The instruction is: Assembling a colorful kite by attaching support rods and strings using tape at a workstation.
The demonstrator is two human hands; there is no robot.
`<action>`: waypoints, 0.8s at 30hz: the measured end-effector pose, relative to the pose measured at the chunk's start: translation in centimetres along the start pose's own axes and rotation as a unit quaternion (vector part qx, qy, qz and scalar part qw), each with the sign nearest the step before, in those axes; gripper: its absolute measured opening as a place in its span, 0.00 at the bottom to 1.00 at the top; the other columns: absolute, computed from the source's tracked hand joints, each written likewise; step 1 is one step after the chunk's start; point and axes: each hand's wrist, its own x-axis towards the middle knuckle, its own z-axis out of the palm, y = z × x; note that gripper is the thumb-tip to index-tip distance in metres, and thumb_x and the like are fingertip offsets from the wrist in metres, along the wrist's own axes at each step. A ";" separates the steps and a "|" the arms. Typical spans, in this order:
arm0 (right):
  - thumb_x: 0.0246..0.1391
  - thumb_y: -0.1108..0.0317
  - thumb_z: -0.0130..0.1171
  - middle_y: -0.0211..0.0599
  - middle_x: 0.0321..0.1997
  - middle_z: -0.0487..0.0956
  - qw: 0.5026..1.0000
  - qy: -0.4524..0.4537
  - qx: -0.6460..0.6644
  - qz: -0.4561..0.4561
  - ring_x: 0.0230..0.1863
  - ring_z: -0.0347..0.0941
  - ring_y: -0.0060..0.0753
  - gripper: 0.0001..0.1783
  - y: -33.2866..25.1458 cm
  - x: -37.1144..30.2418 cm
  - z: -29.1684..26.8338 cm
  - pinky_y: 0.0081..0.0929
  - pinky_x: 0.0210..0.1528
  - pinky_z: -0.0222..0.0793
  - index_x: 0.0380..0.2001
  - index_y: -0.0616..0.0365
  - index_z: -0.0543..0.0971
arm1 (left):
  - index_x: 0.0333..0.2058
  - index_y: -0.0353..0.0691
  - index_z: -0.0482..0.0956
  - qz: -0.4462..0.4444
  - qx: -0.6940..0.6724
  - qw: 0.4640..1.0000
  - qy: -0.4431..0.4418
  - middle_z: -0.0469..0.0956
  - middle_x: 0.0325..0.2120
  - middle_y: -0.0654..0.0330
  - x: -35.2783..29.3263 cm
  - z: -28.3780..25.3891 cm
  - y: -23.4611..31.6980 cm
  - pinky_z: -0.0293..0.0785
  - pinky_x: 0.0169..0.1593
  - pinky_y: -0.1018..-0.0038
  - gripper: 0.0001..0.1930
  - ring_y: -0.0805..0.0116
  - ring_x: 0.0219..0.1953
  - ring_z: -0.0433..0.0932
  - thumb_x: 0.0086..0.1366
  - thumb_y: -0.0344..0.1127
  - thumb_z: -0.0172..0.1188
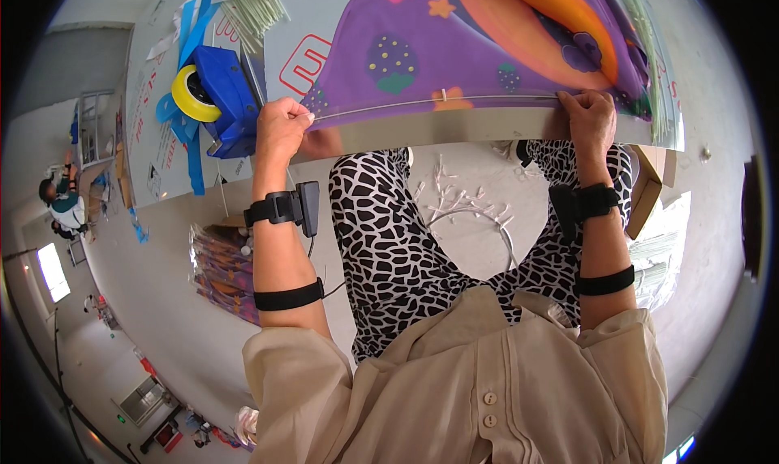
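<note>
A purple printed cloth sheet, patterned with strawberries and stars, lies on the table in front of me. A thin white rod runs along its near edge, with a small white clip standing near the middle. My left hand is closed in a pinch at the rod's left end. At its right end my right hand pinches the rod and cloth edge between thumb and fingers. Whether each pinch takes in both layers is hidden.
Left of my left hand stands a blue tape dispenser with a yellow tape roll. Bundled pale rods lie behind it. The table's shiny metal edge faces my knees. Below, white pieces litter the floor beside a cardboard box.
</note>
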 end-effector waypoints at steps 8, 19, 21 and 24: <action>0.38 0.57 0.70 0.45 0.33 0.76 1.000 0.002 0.002 0.008 0.36 0.72 0.46 0.18 -0.2 0.0 -0.1 0.39 0.41 0.67 0.18 0.63 0.80 | 0.27 0.31 0.78 -0.013 -0.007 1.000 -0.004 0.76 0.20 0.62 -0.5 0.0 0.4 0.67 0.27 0.79 0.02 0.77 0.22 0.71 0.54 0.24 0.61; 0.38 0.55 0.71 0.41 0.30 0.76 1.000 0.000 -0.012 0.002 0.32 0.72 0.40 0.20 0.1 0.4 0.0 0.35 0.36 0.66 0.17 0.64 0.79 | 0.25 0.32 0.78 0.019 0.039 0.998 0.035 0.77 0.18 0.62 -0.4 0.5 0.1 0.67 0.24 0.79 0.03 0.77 0.20 0.72 0.52 0.25 0.63; 0.38 0.56 0.71 0.42 0.30 0.76 1.000 0.001 -0.015 0.002 0.31 0.72 0.41 0.20 0.3 0.5 0.1 0.36 0.35 0.66 0.17 0.64 0.78 | 0.24 0.32 0.78 0.020 0.058 0.997 0.041 0.77 0.18 0.61 -0.5 0.5 0.4 0.68 0.24 0.78 0.04 0.76 0.19 0.72 0.51 0.25 0.64; 0.37 0.56 0.71 0.42 0.30 0.76 1.000 -0.002 -0.016 0.004 0.31 0.72 0.42 0.20 0.6 0.6 0.0 0.36 0.35 0.66 0.17 0.65 0.78 | 0.22 0.32 0.77 -0.021 0.111 0.993 0.046 0.78 0.19 0.55 -0.7 0.4 1.5 0.72 0.30 0.72 0.07 0.69 0.24 0.77 0.49 0.28 0.67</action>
